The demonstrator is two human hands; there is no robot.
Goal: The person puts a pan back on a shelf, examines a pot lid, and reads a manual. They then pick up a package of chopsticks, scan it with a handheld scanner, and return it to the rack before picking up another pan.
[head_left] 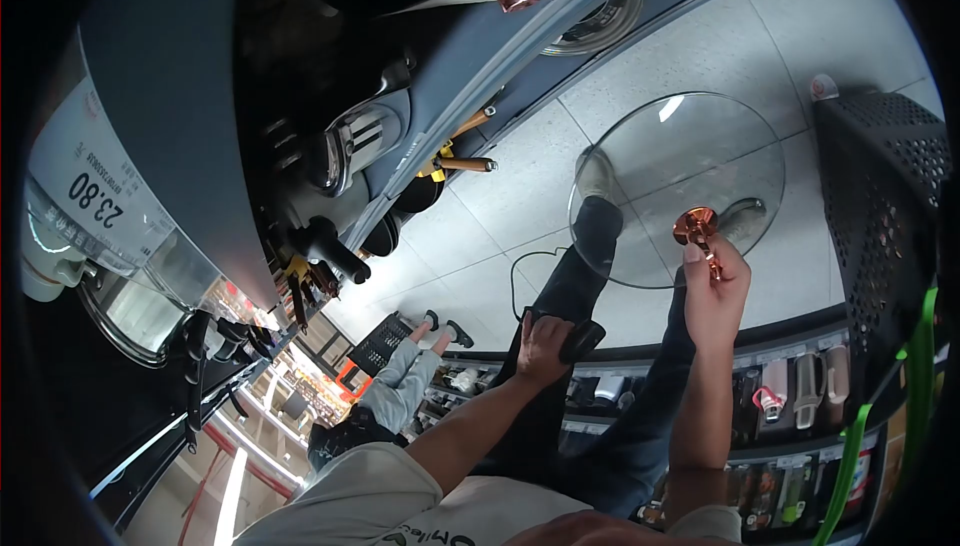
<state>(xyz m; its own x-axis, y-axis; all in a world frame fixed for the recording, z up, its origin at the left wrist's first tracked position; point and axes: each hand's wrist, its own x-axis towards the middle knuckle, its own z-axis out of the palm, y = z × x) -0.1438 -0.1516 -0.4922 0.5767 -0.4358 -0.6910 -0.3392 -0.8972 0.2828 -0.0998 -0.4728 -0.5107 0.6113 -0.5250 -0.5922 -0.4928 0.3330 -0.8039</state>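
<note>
My right hand (717, 298) is closed on the copper-coloured knob (696, 226) of a round, clear glass lid (690, 136). The lid is held out over the tiled floor, and my shoes show through the glass. By my thigh, my left hand (545, 349) has its fingers wrapped round a black object (582, 342), whose kind I cannot make out. A thin dark cord (514, 281) loops close to that hand.
Shelves with pans and wooden handles (468, 164) run along the left, and a price label (100, 186) reads 23.80. To the right stands a black perforated basket (880, 161) near green straps (850, 466). Bottles (806, 391) line a lower shelf. Another person (400, 386) is behind.
</note>
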